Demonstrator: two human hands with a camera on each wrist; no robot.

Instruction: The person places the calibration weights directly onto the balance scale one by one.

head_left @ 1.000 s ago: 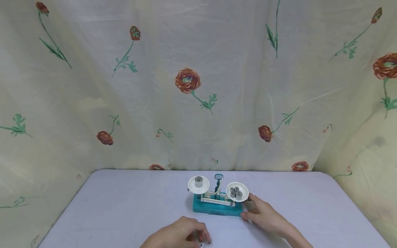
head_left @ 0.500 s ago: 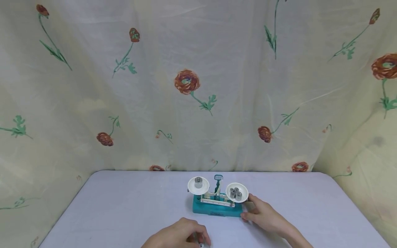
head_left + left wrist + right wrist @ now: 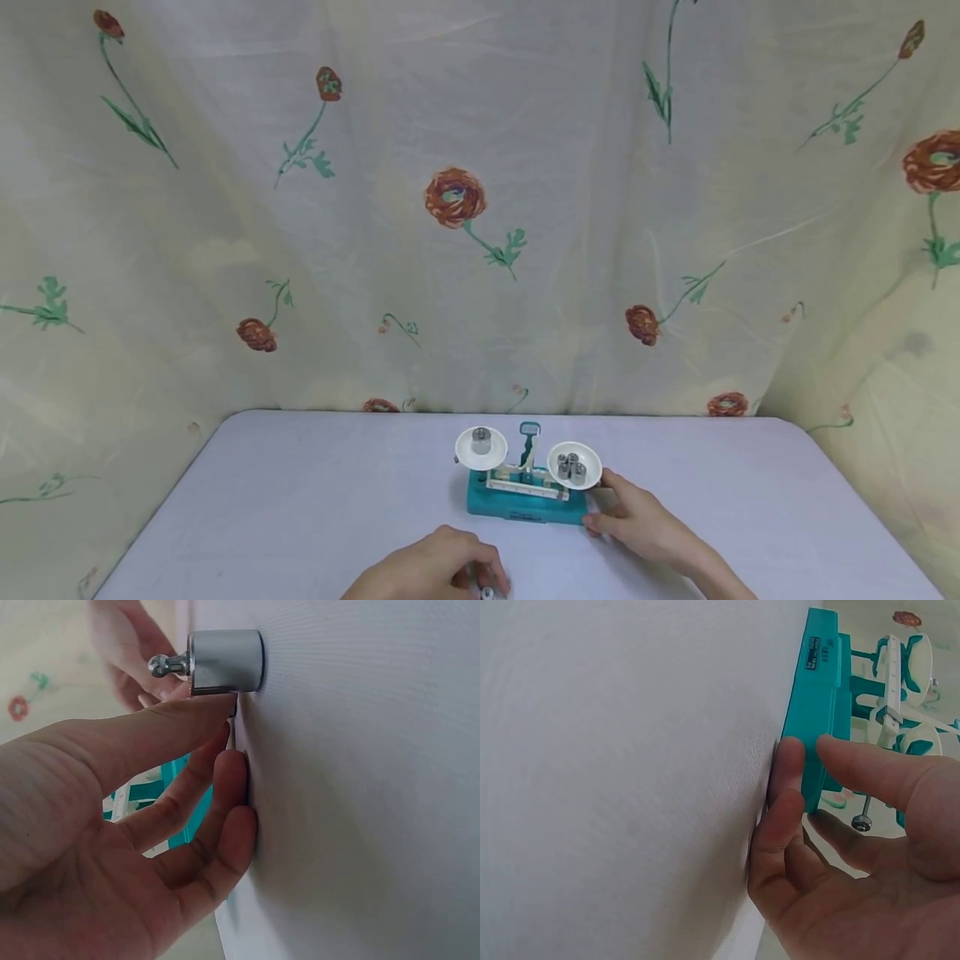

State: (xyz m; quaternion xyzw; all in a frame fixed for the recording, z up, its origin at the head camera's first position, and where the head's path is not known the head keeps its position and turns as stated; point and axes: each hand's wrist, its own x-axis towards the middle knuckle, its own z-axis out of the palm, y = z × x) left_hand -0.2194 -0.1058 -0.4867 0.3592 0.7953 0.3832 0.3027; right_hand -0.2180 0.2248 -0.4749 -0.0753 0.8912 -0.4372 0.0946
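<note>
A teal balance scale [image 3: 525, 505] with two white pans stands on the table. My right hand [image 3: 637, 521] grips its base at the right end; in the right wrist view, the thumb [image 3: 862, 765] lies along the front and other fingers are at the end. The left pan [image 3: 467, 458] carries a larger metal weight [image 3: 481, 441], while several small weights [image 3: 572, 468] are in the right pan [image 3: 593, 457]. Near the table's front, my left hand [image 3: 438, 565] rests with loosely bent fingers on the tabletop. A knobbed metal weight [image 3: 229, 660] stands upright beside its thumb, partly hiding the thumb tip.
Pale cloth covers the table [image 3: 300, 483], whose rounded back edge meets a flower-printed curtain [image 3: 547, 250]. More curtain hangs at both sides. The scale's graduated beam [image 3: 525, 488] runs across its front below the pans.
Both hands and the scale stay in place. The camera view shifts very slightly.
</note>
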